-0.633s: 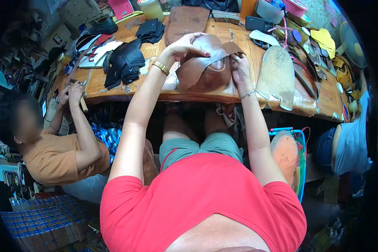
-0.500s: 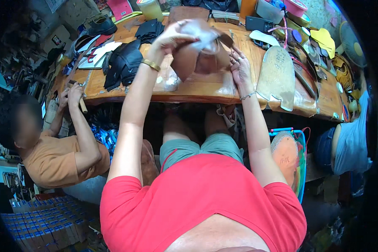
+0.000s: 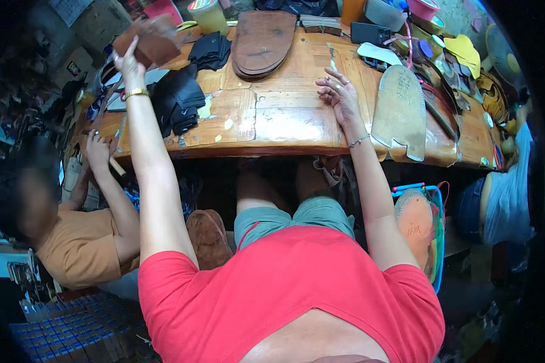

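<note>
A wooden table (image 3: 297, 115) spans the view, its top patched and glossy. On its right side lies a pale template (image 3: 399, 112), notched at the near end; farther left, near the back, sits a stack of rounded brown leather panels (image 3: 263, 42). Black leather pieces (image 3: 178, 100) are heaped on the left. Beyond them, over the table's far-left end, is a brown leather piece (image 3: 157, 45), smooth and paler where light catches it, its outline blurred. Its long axis runs roughly crosswise, one end toward the yellowish tub (image 3: 209, 17), the other leftward. The left hand (image 3: 130, 68) grasps its near side, forefinger stretched across it. The right hand (image 3: 343, 103) is above the table, fingers released and loosely curled.
</note>
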Demonstrator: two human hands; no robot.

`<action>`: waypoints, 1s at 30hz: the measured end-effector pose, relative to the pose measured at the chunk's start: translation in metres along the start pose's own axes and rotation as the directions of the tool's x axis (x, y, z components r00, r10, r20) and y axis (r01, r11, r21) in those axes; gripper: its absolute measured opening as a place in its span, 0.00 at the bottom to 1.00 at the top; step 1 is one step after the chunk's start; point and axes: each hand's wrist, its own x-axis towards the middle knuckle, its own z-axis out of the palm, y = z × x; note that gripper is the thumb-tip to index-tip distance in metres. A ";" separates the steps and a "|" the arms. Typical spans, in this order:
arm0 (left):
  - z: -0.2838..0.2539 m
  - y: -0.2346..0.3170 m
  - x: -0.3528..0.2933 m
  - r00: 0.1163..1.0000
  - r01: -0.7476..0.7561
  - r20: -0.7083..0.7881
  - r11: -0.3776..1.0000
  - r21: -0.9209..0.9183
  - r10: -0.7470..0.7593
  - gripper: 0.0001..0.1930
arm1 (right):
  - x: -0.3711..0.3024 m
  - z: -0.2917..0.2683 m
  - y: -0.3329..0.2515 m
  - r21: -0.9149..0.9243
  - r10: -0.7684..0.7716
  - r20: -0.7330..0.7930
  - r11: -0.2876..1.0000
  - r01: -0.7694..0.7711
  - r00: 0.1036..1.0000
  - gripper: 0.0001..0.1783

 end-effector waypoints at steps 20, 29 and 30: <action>-0.154 -0.057 -0.023 0.761 0.430 -0.649 0.738 0.520 0.014 0.41 | 0.001 0.006 0.005 -0.065 -0.018 0.013 0.998 0.019 1.000 0.19; 0.005 -0.028 -0.126 1.000 -0.021 0.007 0.854 0.520 0.020 0.25 | -0.003 0.000 0.005 -0.285 -0.147 0.023 0.947 0.147 0.989 0.19; 0.030 -0.016 -0.149 0.994 -0.009 0.098 0.863 0.505 -0.047 0.22 | -0.004 -0.007 -0.003 -0.347 -0.233 0.035 0.909 0.231 0.972 0.18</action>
